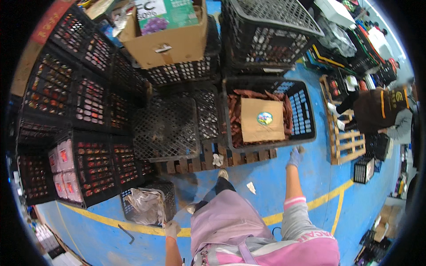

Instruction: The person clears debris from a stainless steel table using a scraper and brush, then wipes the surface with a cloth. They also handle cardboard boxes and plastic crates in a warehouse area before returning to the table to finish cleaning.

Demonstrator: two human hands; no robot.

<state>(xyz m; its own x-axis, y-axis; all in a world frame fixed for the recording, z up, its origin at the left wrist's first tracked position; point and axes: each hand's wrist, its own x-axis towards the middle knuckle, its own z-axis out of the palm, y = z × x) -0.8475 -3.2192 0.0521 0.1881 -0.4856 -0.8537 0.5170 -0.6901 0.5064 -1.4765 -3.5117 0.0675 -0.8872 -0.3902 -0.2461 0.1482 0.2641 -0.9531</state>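
Note:
My right hand [295,157], in a pale glove, is just off the near right corner of a black plastic crate [311,113]. Something dull brown shows at its fingertips, either a small object or the soiled glove. In that crate, reddish-brown elongated roots, like sweet potatoes [234,109], lie around and under a flat cardboard piece [263,128] with an oval sticker. Low at the left, my gloved left hand [172,229] is at the near corner of a small black crate [169,199] holding crumpled clear plastic [144,204]. Whether it grips the rim or the plastic is unclear.
Stacked black crates [96,116] of packaged goods line the left. An open cardboard box [173,50] tops crates ahead, beside an upturned or empty-looking crate [166,129]. A wooden pallet [208,154] lies beneath. Another person [376,106] is near a pallet [349,143] at right. A bent black bar [127,233] lies on the floor.

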